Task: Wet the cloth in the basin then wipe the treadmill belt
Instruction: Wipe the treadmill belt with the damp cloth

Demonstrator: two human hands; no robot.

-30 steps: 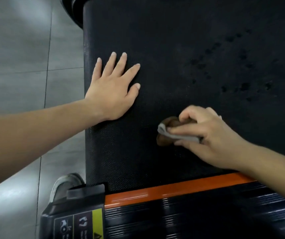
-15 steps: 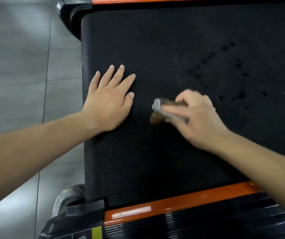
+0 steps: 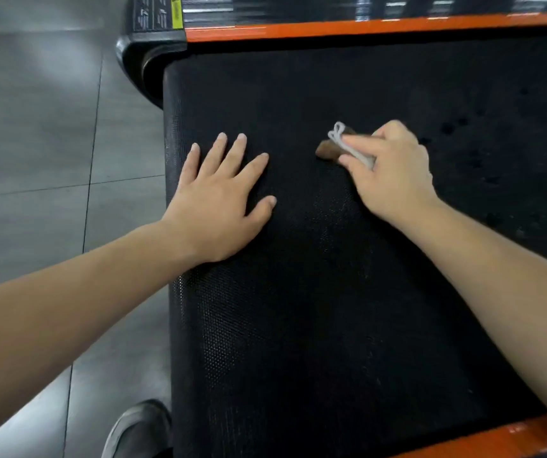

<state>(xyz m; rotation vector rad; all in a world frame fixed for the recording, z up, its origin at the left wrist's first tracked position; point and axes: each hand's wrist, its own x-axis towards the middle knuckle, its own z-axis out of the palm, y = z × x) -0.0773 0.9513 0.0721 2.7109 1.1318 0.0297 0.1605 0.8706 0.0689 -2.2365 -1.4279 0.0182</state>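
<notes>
We see the black treadmill belt filling most of the view, and we place everything by it. The left hand lies flat on the belt near its left edge. Its fingers are straight and spread wide, the palm is down, and it holds nothing.

The right hand is on the belt to the right of the left hand, well apart from it. Its fingers are curled and pinch a small folded cloth against the belt surface. The cloth is brown with a pale grey-white edge, and it sticks out to the left from under the fingers. We cannot tell how much of it is hidden under the palm.

On the right part of the belt there are some dark spots. An orange strip runs along the far end of the belt, and another orange strip shows at the near right corner. Left of the belt is a grey tiled floor, and a grey shoe stands on it just beside the near left edge of the belt.
</notes>
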